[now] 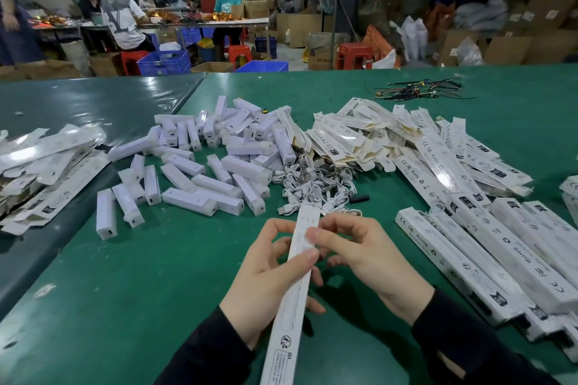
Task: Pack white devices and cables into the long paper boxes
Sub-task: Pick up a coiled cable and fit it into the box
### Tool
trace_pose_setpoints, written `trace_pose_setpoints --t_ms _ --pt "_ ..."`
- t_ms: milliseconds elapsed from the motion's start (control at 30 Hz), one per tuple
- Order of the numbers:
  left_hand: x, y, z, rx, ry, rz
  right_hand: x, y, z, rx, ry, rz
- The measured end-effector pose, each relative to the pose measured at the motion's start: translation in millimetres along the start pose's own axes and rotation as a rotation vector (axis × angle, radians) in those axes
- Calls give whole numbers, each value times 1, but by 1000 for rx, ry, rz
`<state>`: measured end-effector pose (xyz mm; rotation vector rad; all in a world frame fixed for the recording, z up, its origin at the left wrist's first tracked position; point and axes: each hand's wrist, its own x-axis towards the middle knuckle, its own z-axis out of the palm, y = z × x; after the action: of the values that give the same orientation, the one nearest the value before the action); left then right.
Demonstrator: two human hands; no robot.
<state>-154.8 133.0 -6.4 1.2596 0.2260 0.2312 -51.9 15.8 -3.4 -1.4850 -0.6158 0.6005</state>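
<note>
I have one long paper box [295, 287] up off the green counter [156, 306], running from near my chest out toward the piles, and both hands are on its far end. My left hand [269, 278] wraps the box from the side, thumb laid flat across the top face, so that grip is curled round the box and steadies it. My right hand [359, 256] pinches the same end with thumb and fingertips, and I judge this is to work the end flap, either opening the mouth for loading or tucking it closed; I cannot tell whether anything is inside yet. The box is held level with the supplies, which sit just beyond my fingers: a tangle of white cables [316, 187] nearest, so one is a short reach away, and the loose white devices [219, 166] spread to the left of it, too many and too overlapped for an exact count, several dozen by my judgement. Behind the cables lies a heap of flat unfolded boxes [369, 134]. To my right is a row of made-up boxes [488, 262], at least five lying side by side, probably finished ones. On the far left is another stack of boxes [47, 166]. One bundle of dark wires [419, 90] lies well apart at the back.
</note>
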Motion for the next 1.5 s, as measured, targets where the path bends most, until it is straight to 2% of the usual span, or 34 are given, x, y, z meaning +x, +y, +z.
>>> trace_pose_setpoints --t_ms 100,267,433,567,667,833,933,1300,1500 --pt "0 0 0 -25 -5 -10 1 -1 -5 30 -11 -17" --pt "-2 12 -6 -358 -134 -87 3 -5 -9 337 -39 20" --pt "-3 9 -7 -382 -246 -69 2 -8 -4 549 -165 78" --pt "0 8 -5 -113 -110 6 5 -12 -6 516 -103 204" --pt "0 6 -4 21 -119 30 5 -13 -9 449 -67 260" --pt "0 3 -4 45 -186 15 4 -12 -12 364 -123 272" --pt "0 1 -5 73 -233 3 2 -12 -11 364 -91 294" --pt "0 -3 -3 78 -249 16 3 -10 -7 344 -70 337" --pt "-3 -1 3 76 -216 8 1 -6 -7 255 -115 276"
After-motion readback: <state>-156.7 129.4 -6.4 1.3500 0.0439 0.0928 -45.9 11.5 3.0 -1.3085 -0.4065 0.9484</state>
